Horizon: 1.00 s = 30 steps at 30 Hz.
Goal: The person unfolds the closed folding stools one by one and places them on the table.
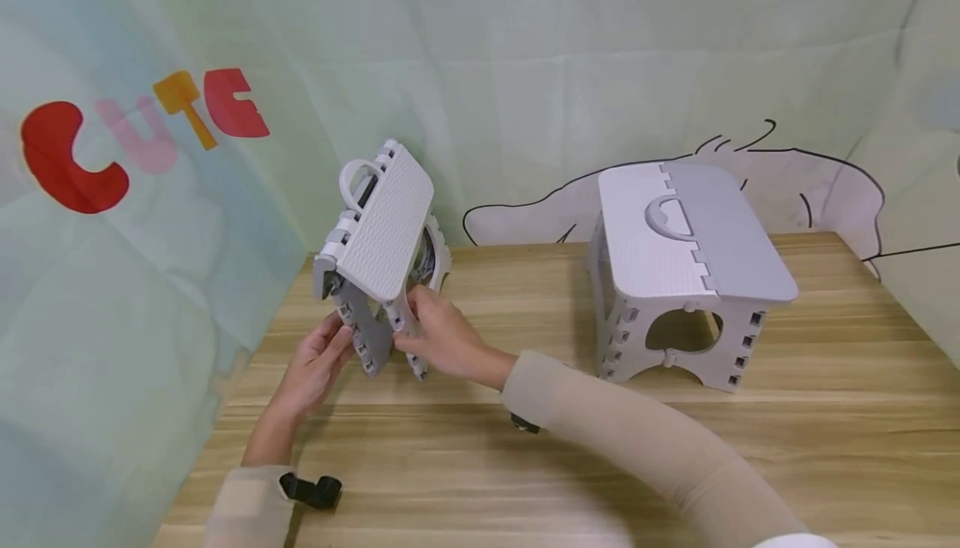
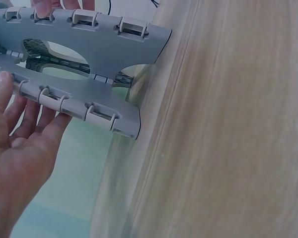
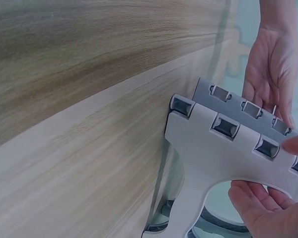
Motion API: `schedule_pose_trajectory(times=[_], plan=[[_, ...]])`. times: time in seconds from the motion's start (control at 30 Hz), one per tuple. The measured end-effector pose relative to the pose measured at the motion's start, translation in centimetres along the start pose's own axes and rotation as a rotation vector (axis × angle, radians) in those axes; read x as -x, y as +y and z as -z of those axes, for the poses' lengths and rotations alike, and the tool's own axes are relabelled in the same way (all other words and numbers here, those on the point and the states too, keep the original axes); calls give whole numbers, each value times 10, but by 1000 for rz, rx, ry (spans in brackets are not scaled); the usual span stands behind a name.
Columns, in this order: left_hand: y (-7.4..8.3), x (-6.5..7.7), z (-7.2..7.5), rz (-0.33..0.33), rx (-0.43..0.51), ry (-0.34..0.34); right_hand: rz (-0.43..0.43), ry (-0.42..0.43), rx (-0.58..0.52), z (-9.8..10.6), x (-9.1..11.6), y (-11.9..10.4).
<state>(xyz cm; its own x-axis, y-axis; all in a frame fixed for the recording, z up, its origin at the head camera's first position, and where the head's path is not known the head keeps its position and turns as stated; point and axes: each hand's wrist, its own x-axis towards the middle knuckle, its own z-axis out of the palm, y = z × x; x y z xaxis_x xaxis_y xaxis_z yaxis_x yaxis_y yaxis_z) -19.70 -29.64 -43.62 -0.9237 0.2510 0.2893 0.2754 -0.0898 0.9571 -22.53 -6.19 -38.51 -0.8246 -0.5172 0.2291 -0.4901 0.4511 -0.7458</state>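
A white and grey folding stool (image 1: 393, 227) stands half folded at the left of the table, its top peaked along the hinge and its carry handle (image 1: 352, 185) sticking up. My left hand (image 1: 315, 364) grips the outer edge of its near leg panel, thumb in front and fingers behind, as the left wrist view shows on the grey panel (image 2: 124, 44). On the opposite edge, my right hand (image 1: 450, 339) holds the white leg half (image 3: 203, 134), its fingers through the cutout. Between the hands the panel bends at its middle hinge.
A second folding stool (image 1: 697, 239), fully opened, stands on the right with its top flat. Both are on a wood-grain table (image 1: 517, 465). A printed cloth backdrop (image 1: 480, 98) rises behind and along the left side.
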Motion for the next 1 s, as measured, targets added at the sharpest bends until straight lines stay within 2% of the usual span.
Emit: schedule_pose_trajectory(times=[0.23, 0.73, 1.0], plan=[[0, 1, 0, 20, -37, 9, -6, -4, -23, 2, 3, 2], [-1, 1, -2, -16, -36, 23, -17, -9, -27, 8, 8, 5], [2, 1, -2, 14, -98, 42, 8, -9, -44, 13, 11, 8]])
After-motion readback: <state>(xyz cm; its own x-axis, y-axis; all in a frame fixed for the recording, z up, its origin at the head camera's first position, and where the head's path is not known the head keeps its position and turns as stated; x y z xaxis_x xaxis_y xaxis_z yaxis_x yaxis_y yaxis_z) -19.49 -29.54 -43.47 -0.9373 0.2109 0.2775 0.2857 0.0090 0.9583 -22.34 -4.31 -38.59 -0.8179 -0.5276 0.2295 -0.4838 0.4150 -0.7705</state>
